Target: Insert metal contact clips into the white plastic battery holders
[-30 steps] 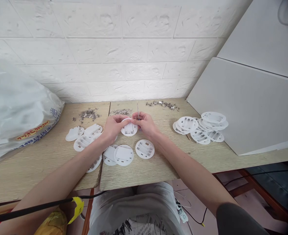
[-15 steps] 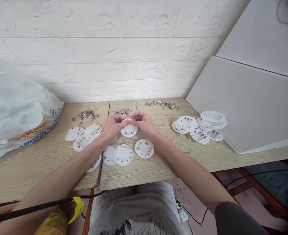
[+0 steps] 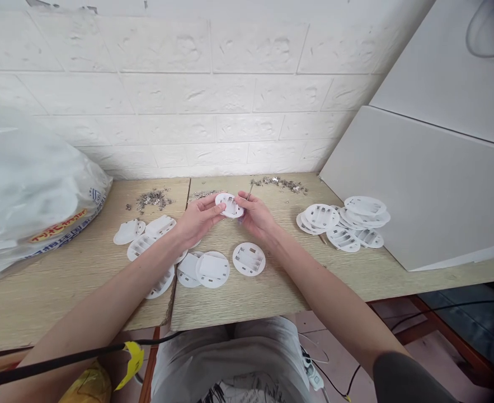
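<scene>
We have one disc [image 3: 232, 206] held between both hands near the table's [image 3: 305, 280] back edge, its slotted face tilted toward us. Our left hand [image 3: 197, 220] has its fingers closed on the disc's left rim, thumb across the face. Our right hand [image 3: 257, 216] steadies the right rim, and its fingers also grip a thin tool [image 3: 250, 189], whose shaft points up toward the back edge, clear of the slots.

We judge the step in hand to be seating or checking metal pieces in the slots; they are too small here for us to tell whether all are in. Metal bits [image 3: 281, 183] lie in a heap along the back edge, beyond the right hand. If a piece sits loose, the next move calls for a firm left hold and the tool's tip brought onto it; if not, for letting go on the right. A loose disc [image 3: 249, 259] lies nearer the front edge.
</scene>
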### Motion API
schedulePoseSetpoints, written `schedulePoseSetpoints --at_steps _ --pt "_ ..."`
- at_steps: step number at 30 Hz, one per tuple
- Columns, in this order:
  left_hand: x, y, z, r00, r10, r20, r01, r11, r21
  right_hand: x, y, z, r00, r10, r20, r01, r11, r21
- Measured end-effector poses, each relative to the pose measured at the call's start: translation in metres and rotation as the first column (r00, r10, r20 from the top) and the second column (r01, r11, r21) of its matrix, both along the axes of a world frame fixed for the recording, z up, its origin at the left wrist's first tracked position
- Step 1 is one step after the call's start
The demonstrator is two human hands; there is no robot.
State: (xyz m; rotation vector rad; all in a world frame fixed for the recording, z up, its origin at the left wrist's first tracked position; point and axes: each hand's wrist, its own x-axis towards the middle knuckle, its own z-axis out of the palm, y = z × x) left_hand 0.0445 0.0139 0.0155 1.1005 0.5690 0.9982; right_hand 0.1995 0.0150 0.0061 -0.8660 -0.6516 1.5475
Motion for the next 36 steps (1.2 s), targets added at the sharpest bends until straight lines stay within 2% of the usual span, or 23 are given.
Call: schedulePoseSetpoints --at_steps 3,5,6,7,9,12,14,16,25,31,33,36 --pt "-0.001 0.002 -0.001 0.999 0.037 0.014 -0.037 0.999 0.036 0.0 -0.001 0.0 0.997 0.042 0.068 -0.044 0.999 0.026" --pt "-0.003 0.005 0.0 0.997 0.074 0.001 -0.074 0.996 0.04 0.002 -0.002 0.001 0.965 0.044 0.259 -0.069 0.994 0.09" --pt "-0.004 0.006 0.0 0.995 0.095 -0.018 -0.094 0.995 0.038 0.004 -0.003 0.002 0.922 0.023 0.387 -0.084 0.986 0.143" --pt "-0.006 0.008 0.001 0.992 0.116 -0.043 -0.114 0.993 0.035 0.006 -0.003 0.003 0.855 -0.014 0.519 -0.107 0.973 0.203" --pt "-0.01 0.01 0.003 0.983 0.157 -0.098 -0.155 0.987 0.036 0.01 -0.004 0.005 0.672 -0.1 0.733 -0.195 0.932 0.305" --pt "-0.015 0.012 0.005 0.966 0.199 -0.165 -0.195 0.98 0.043 0.015 -0.005 0.005 0.426 -0.155 0.892 -0.349 0.881 0.32" --pt "-0.017 0.013 0.005 0.958 0.205 -0.202 -0.198 0.979 0.053 0.015 -0.006 0.004 0.327 -0.162 0.931 -0.413 0.862 0.295" --pt "-0.017 0.013 0.004 0.951 0.21 -0.228 -0.199 0.978 0.07 0.013 -0.007 0.003 0.264 -0.175 0.949 -0.444 0.851 0.28" --pt "-0.016 0.013 -0.001 0.944 0.21 -0.253 -0.183 0.975 0.127 0.01 -0.011 0.004 0.128 -0.267 0.955 -0.402 0.867 0.296" --pt "-0.014 0.01 0.001 0.938 0.219 -0.269 -0.193 0.974 0.118 0.007 -0.017 0.008 -0.122 -0.379 0.917 -0.39 0.868 0.306" --pt "-0.013 0.01 0.002 0.938 0.217 -0.27 -0.193 0.975 0.114 0.007 -0.018 0.009 -0.173 -0.395 0.902 -0.387 0.87 0.307" --pt "-0.013 0.008 0.003 0.938 0.22 -0.269 -0.197 0.974 0.11 0.008 -0.018 0.009 -0.203 -0.404 0.892 -0.388 0.869 0.305"
